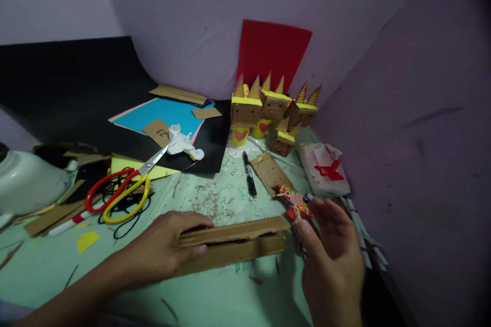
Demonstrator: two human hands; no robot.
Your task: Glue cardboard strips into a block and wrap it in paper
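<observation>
My left hand is closed round the left end of a long piece of folded brown cardboard, thumb in front and fingers behind. The cardboard lies sideways above the table, with a dark slit along its length. Just past its right end is my right hand, palm turned inward, thumb and fingers apart. Beyond those fingers lies a colourful patterned item, partly hidden, whose kind I cannot make out. A flat brown cardboard strip lies behind it, beside a black marker.
Scissors with red and yellow handles lie at left over black cord. Behind are coloured paper sheets and crumpled white tissue. Several cardboard figures with pointed ears stand at the back. A white plastic packet sits by the right wall.
</observation>
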